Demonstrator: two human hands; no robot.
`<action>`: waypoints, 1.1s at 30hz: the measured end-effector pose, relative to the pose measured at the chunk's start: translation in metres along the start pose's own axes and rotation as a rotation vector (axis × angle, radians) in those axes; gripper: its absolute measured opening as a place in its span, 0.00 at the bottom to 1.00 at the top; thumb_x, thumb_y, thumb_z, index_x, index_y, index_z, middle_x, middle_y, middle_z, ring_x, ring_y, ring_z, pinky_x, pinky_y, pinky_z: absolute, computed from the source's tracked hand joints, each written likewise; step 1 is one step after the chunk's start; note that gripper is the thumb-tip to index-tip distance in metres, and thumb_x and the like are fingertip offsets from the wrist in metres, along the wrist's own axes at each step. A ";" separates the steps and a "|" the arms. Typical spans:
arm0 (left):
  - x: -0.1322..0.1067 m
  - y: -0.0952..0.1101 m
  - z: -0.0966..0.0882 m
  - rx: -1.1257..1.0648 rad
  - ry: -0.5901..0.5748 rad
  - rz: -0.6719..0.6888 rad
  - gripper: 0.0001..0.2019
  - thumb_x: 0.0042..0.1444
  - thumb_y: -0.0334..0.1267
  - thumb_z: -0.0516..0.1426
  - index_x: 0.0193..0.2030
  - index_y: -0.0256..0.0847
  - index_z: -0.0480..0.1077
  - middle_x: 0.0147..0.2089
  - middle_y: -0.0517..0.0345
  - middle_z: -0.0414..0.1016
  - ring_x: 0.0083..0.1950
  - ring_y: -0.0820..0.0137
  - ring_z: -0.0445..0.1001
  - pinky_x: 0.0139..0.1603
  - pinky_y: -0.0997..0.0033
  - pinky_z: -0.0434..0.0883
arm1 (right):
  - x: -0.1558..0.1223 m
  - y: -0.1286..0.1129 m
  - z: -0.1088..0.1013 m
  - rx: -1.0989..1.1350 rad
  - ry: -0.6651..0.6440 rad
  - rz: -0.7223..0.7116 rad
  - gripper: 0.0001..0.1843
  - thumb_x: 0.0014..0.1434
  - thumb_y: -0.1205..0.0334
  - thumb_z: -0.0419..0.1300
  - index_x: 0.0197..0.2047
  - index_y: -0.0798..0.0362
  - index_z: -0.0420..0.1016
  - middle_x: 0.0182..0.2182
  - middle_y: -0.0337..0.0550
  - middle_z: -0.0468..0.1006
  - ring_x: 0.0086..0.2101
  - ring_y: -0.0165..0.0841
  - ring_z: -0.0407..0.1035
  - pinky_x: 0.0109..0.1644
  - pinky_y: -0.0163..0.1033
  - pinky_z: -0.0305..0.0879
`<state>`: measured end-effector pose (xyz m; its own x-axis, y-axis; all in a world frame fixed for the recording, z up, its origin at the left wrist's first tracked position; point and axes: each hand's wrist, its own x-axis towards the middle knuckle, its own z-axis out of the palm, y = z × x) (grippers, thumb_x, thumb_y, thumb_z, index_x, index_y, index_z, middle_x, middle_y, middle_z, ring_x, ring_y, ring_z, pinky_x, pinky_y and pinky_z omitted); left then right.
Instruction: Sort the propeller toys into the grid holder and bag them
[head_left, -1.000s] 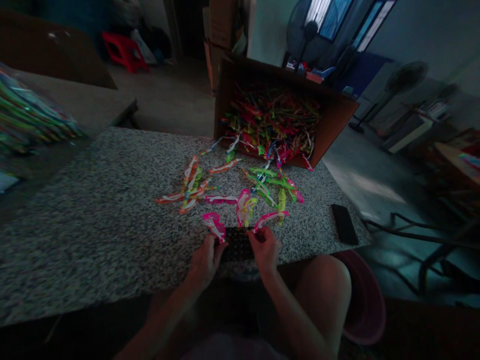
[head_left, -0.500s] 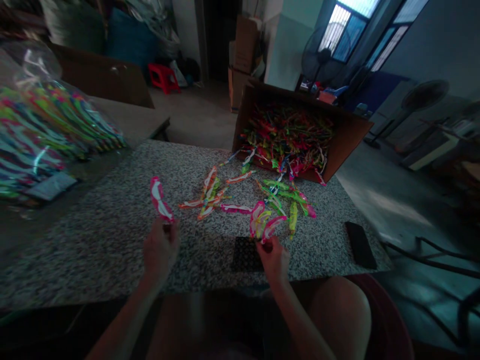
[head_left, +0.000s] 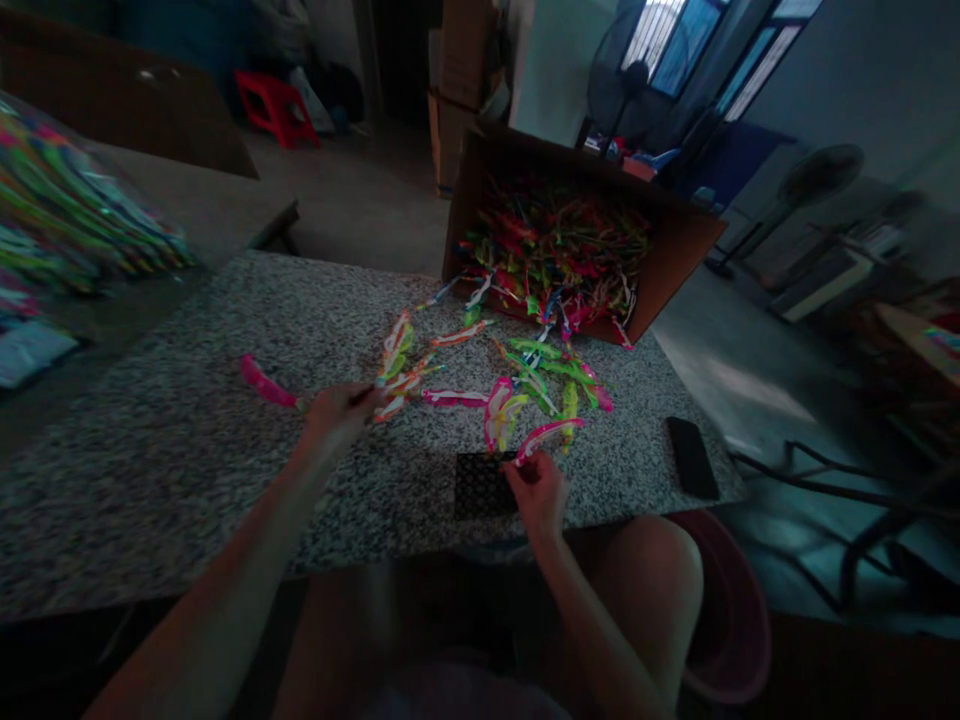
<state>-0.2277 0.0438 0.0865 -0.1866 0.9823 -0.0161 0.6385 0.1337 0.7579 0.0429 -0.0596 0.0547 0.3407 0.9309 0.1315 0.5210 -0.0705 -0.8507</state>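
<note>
On the speckled stone table [head_left: 187, 440], my left hand [head_left: 337, 415] reaches forward beside an orange and green plastic strip [head_left: 397, 365]; its fingers are blurred. A pink strip [head_left: 264, 382] lies on the table just left of that hand. My right hand [head_left: 534, 490] pinches the end of a pink and white strip [head_left: 546, 434] at the near table edge, next to a small dark patterned square [head_left: 480, 484]. More bright strips [head_left: 540, 375] lie scattered ahead of both hands.
A brown cardboard box [head_left: 675, 240] full of coloured strips lies tipped open at the table's far edge. A black phone [head_left: 690, 457] rests at the right edge. A clear bag of bundled strips [head_left: 67, 230] sits at far left. Fans stand behind.
My left hand carried a pink strip out to the left, let it go on the table, and moved forward toward the orange and green strips. My right hand stayed, holding its strip.
</note>
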 end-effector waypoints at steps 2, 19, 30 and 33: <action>-0.027 0.001 0.004 -0.147 -0.012 0.019 0.19 0.58 0.49 0.51 0.40 0.31 0.70 0.25 0.61 0.69 0.27 0.73 0.67 0.28 0.74 0.66 | 0.002 -0.003 0.002 -0.064 -0.028 -0.035 0.09 0.52 0.56 0.63 0.30 0.52 0.71 0.25 0.40 0.79 0.27 0.34 0.73 0.34 0.35 0.65; -0.104 0.022 0.113 0.012 -0.065 0.629 0.10 0.62 0.38 0.49 0.41 0.40 0.71 0.39 0.52 0.77 0.38 0.67 0.76 0.40 0.70 0.72 | 0.008 -0.010 0.005 -0.166 -0.103 -0.038 0.05 0.53 0.60 0.64 0.31 0.52 0.74 0.26 0.40 0.80 0.28 0.34 0.75 0.35 0.34 0.65; -0.102 0.016 0.115 0.067 -0.002 0.645 0.05 0.61 0.36 0.52 0.39 0.41 0.69 0.35 0.55 0.76 0.37 0.68 0.75 0.40 0.69 0.72 | 0.019 0.007 -0.002 -0.002 -0.275 -0.184 0.09 0.54 0.55 0.63 0.32 0.52 0.77 0.27 0.39 0.78 0.28 0.31 0.71 0.34 0.32 0.64; -0.103 0.017 0.118 0.022 -0.009 0.628 0.05 0.60 0.36 0.53 0.37 0.41 0.69 0.34 0.56 0.76 0.36 0.68 0.75 0.39 0.70 0.72 | 0.022 0.006 0.002 -0.055 -0.312 -0.239 0.07 0.54 0.58 0.63 0.30 0.52 0.76 0.25 0.38 0.77 0.27 0.30 0.70 0.33 0.32 0.63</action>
<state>-0.1095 -0.0398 0.0243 0.2357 0.8753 0.4223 0.6395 -0.4669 0.6108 0.0519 -0.0385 0.0520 -0.0449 0.9869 0.1549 0.6009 0.1505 -0.7850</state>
